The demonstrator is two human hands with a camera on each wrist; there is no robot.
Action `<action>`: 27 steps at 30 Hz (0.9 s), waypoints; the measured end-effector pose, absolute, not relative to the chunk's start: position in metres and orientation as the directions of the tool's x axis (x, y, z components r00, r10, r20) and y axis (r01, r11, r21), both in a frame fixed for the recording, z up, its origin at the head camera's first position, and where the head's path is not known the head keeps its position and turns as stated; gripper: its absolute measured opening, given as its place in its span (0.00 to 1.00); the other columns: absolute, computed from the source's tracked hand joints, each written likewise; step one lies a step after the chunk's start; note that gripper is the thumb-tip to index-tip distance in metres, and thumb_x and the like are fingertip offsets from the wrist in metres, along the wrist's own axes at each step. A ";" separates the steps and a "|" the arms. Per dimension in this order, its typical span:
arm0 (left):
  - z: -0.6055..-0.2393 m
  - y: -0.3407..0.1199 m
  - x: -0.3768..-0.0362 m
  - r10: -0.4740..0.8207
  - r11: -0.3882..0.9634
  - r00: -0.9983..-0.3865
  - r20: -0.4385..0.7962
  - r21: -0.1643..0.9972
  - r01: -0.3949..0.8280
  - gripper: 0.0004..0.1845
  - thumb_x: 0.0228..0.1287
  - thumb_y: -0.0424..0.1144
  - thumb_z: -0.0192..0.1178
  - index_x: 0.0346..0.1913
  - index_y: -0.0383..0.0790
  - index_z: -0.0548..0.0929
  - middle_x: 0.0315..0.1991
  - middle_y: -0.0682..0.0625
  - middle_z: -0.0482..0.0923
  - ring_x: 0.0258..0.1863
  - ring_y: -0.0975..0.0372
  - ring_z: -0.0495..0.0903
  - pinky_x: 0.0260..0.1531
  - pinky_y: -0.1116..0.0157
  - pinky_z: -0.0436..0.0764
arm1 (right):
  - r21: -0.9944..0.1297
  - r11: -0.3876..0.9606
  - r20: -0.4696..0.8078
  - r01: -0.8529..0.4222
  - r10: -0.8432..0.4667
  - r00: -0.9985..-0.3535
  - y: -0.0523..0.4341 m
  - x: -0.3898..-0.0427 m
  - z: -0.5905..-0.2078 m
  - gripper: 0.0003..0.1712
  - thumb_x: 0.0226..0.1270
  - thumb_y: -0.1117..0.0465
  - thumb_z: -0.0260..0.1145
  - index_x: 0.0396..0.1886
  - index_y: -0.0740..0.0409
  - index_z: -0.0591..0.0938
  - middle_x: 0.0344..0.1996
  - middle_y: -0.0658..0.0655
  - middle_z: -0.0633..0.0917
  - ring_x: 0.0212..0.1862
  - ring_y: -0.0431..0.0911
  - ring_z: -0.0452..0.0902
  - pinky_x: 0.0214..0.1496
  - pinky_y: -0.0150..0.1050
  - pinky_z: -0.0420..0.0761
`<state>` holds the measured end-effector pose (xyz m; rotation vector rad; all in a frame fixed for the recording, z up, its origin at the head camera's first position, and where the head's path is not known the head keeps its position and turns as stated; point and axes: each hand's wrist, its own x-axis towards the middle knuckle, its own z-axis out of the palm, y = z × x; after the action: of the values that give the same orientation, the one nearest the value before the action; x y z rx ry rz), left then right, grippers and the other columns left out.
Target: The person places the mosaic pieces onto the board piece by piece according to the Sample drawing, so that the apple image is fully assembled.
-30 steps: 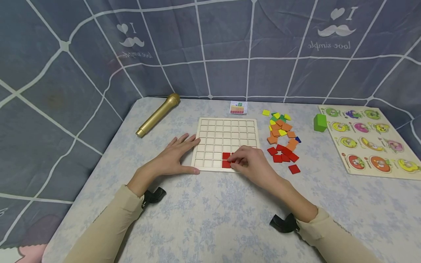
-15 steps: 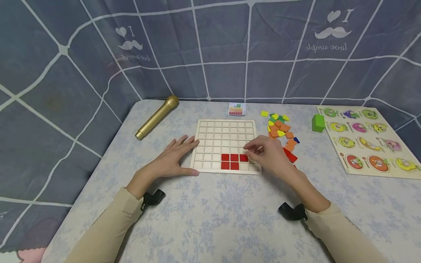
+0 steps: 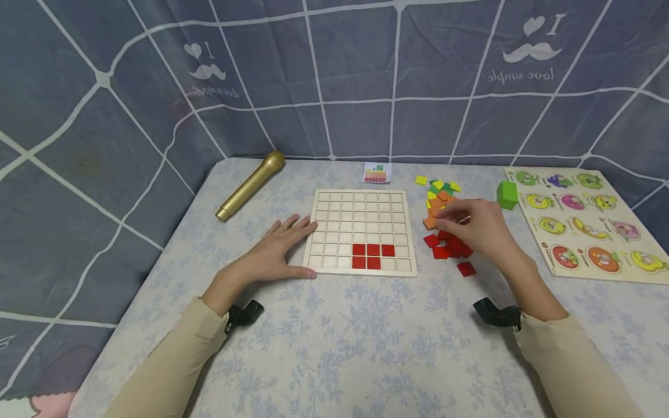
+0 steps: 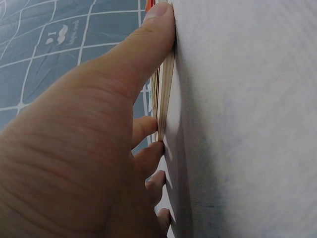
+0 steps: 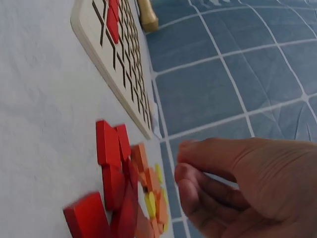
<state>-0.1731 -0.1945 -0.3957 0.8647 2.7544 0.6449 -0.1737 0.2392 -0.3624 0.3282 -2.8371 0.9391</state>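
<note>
My left hand [image 3: 273,251] lies with fingers spread at the left edge of a pale wooden grid board [image 3: 360,204]; its thumb is by the lower left corner. In the left wrist view the thumb [image 4: 157,22] and fingertips rest along the board's side. Several red square tiles [image 3: 373,249] sit in the board's two nearest rows. My right hand [image 3: 478,227] hovers over the loose tiles to the board's right, fingers loosely bent with nothing between them. Beneath it are red tiles [image 5: 106,144] and orange tiles [image 5: 140,156], partly hidden by the hand in the head view.
Yellow and green tiles [image 3: 438,187] lie at the pile's far end. A small printed pattern card [image 3: 377,172] lies behind the board. A gold microphone [image 3: 251,187] is at back left. On the right are a green block [image 3: 507,195] and a fruit puzzle board [image 3: 582,217].
My right hand has left the board and moved right, over the loose tiles. Another red tile shows in the board's second row. My left hand has stayed put.
</note>
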 end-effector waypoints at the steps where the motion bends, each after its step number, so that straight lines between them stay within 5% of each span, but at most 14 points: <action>1: -0.396 -0.195 -0.173 0.579 0.736 -0.814 -0.043 0.455 0.500 0.59 0.58 0.63 0.77 0.85 0.45 0.57 0.86 0.43 0.49 0.86 0.43 0.41 0.83 0.38 0.40 | -0.564 0.794 0.171 -0.227 -0.157 -0.973 0.242 -0.174 -0.362 0.11 0.66 0.60 0.79 0.44 0.61 0.92 0.32 0.57 0.90 0.37 0.52 0.84 0.36 0.33 0.80; 10: -0.395 -0.195 -0.172 0.576 0.739 -0.816 -0.046 0.456 0.495 0.59 0.58 0.62 0.77 0.85 0.45 0.57 0.86 0.43 0.49 0.86 0.44 0.41 0.84 0.39 0.40 | -0.489 0.862 -0.018 -0.131 -0.161 -0.987 0.253 -0.183 -0.370 0.17 0.64 0.56 0.79 0.43 0.65 0.90 0.32 0.58 0.89 0.38 0.51 0.81 0.36 0.38 0.77; 18: -0.395 -0.194 -0.173 0.580 0.736 -0.814 -0.043 0.456 0.500 0.59 0.58 0.62 0.77 0.85 0.45 0.56 0.86 0.43 0.49 0.86 0.43 0.41 0.84 0.38 0.40 | -0.497 0.857 -0.008 -0.134 -0.159 -0.987 0.250 -0.182 -0.374 0.13 0.63 0.58 0.80 0.40 0.64 0.90 0.29 0.56 0.88 0.35 0.50 0.80 0.42 0.43 0.72; 27: -0.396 -0.195 -0.173 0.581 0.735 -0.813 -0.036 0.452 0.505 0.59 0.57 0.62 0.77 0.85 0.45 0.57 0.86 0.43 0.50 0.86 0.43 0.41 0.83 0.38 0.40 | -0.538 0.836 -0.029 -0.113 -0.152 -0.988 0.250 -0.182 -0.375 0.12 0.61 0.60 0.81 0.37 0.62 0.87 0.29 0.56 0.86 0.34 0.48 0.78 0.32 0.37 0.76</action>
<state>-0.1733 -0.1946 -0.3961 0.8714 2.7608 0.6433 -0.1824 0.2502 -0.3752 0.2219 -3.0770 0.8947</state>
